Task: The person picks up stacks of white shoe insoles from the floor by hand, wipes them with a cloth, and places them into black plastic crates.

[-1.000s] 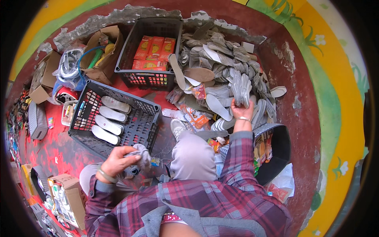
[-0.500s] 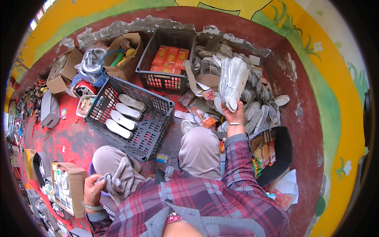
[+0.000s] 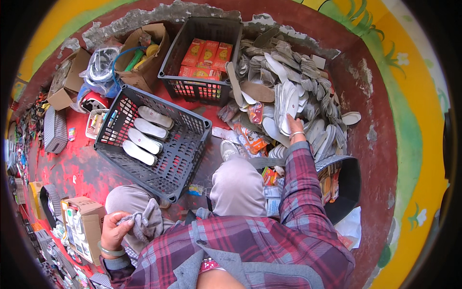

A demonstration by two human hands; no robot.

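Observation:
My left hand (image 3: 114, 230) is closed around a crumpled grey cloth (image 3: 147, 222) beside my left knee. Off to the right, my right hand (image 3: 295, 126) grips the near end of a stack of pale insoles (image 3: 287, 103), which rests low against a large heap of insoles (image 3: 308, 67). My fingers on the far side of that stack are partly hidden. Several white insoles (image 3: 142, 140) lie side by side in the dark plastic crate (image 3: 180, 159) in front of me.
Behind it stands another black crate (image 3: 166, 77) with red boxes (image 3: 208, 54). Cardboard boxes (image 3: 159, 36) line the wall at the back left. A dark bin (image 3: 349, 185) with packets is near my right arm. Another cardboard box (image 3: 89, 212) sits left of my left hand.
My right hand has lowered the stack of insoles from a raised position onto the heap. My left hand still holds the cloth, almost unmoved. The view has shifted slightly.

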